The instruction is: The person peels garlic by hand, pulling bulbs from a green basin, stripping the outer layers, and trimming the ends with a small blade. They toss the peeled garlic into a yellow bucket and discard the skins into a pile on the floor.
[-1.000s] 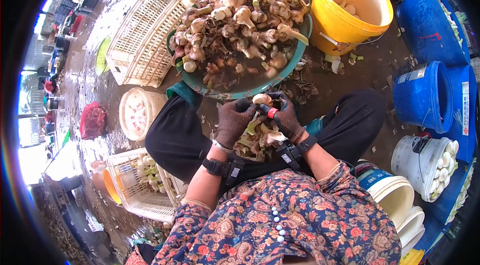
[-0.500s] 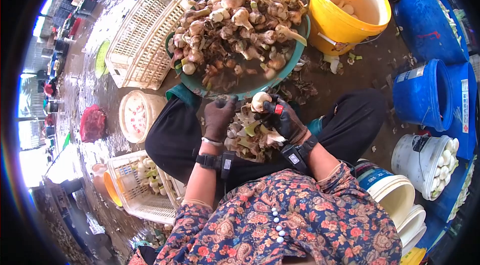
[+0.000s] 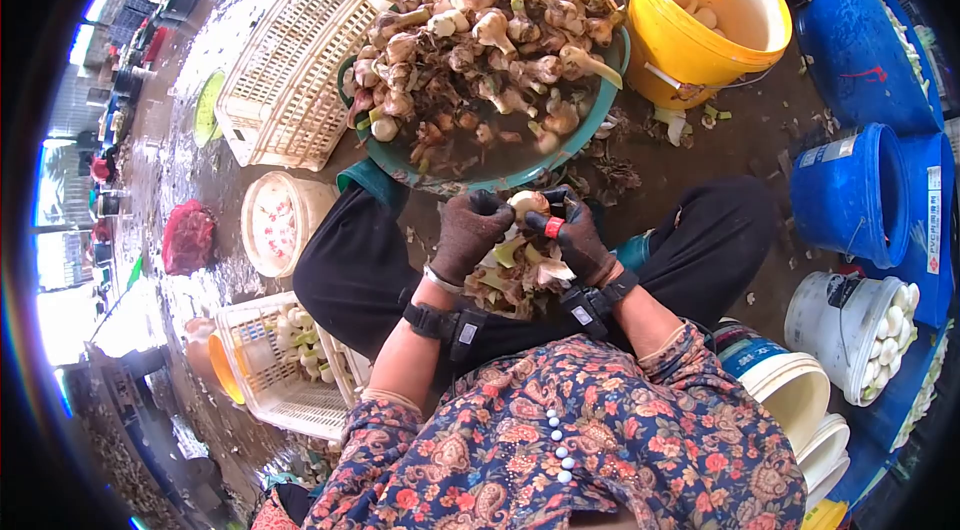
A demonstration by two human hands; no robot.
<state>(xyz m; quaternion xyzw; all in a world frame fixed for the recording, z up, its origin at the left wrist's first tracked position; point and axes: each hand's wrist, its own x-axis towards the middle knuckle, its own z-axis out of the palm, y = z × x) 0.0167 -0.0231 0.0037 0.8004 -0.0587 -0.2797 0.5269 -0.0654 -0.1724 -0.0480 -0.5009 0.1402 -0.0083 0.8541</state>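
Note:
A pale, partly peeled garlic bulb (image 3: 527, 202) is between my two gloved hands, just in front of the teal basin's rim. My left hand (image 3: 470, 235) is closed, its dark fingertips pressed against the bulb's left side. My right hand (image 3: 582, 242) is wrapped around the right side of the bulb, with a red band at the fingers; whether it also holds a small tool is hidden. Below the hands lies a heap of garlic skins and cut stalks (image 3: 505, 282) between my legs. Ahead, the teal basin (image 3: 607, 125) is piled with unpeeled garlic bulbs (image 3: 490, 30).
A yellow bucket (image 3: 665, 50) with a few peeled bulbs stands front right. Blue buckets (image 3: 835, 195) and a white bucket of peeled garlic (image 3: 825, 330) line the right side. White crates (image 3: 290, 70) and a white tub (image 3: 315, 215) stand on the left, on wet ground.
My left hand has moved right and up to meet the garlic bulb, where it was apart from it before. The right hand has shifted slightly with the bulb.

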